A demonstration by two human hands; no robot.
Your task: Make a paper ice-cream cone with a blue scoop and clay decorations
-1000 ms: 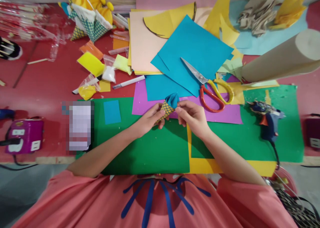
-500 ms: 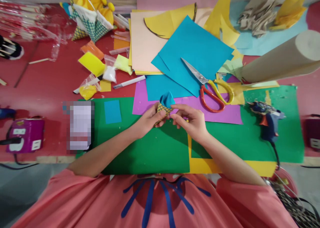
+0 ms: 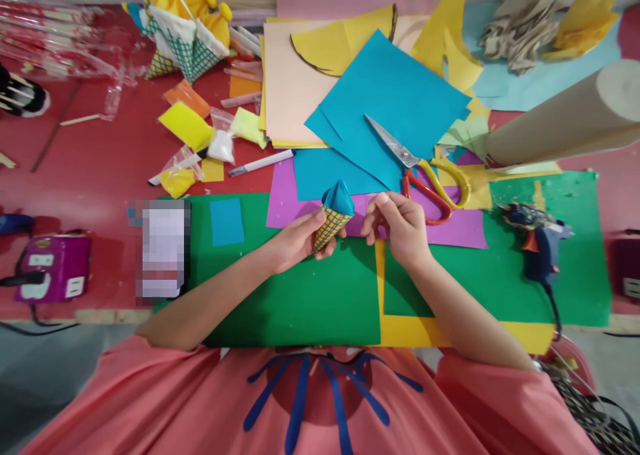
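Note:
My left hand (image 3: pixel 295 240) grips a small paper cone (image 3: pixel 334 214) with a yellow checked body and a blue paper top, held above the green sheet (image 3: pixel 300 295). A short way to the cone's right is my right hand (image 3: pixel 400 227), with its fingers curled loosely and nothing visible in them. Both hands hover over the edge where the purple sheet (image 3: pixel 460 225) meets the green one.
Red-and-yellow scissors (image 3: pixel 425 175) lie on blue paper (image 3: pixel 395 102) just beyond my right hand. A blue glue gun (image 3: pixel 537 238) rests at the right. A cardboard roll (image 3: pixel 565 122), finished cones (image 3: pixel 183 22), plastic bags and a purple power strip (image 3: pixel 50 268) surround the sheets.
My right hand has let go of the cone's blue top and drawn back to the right. The left hand has tilted the cone more upright.

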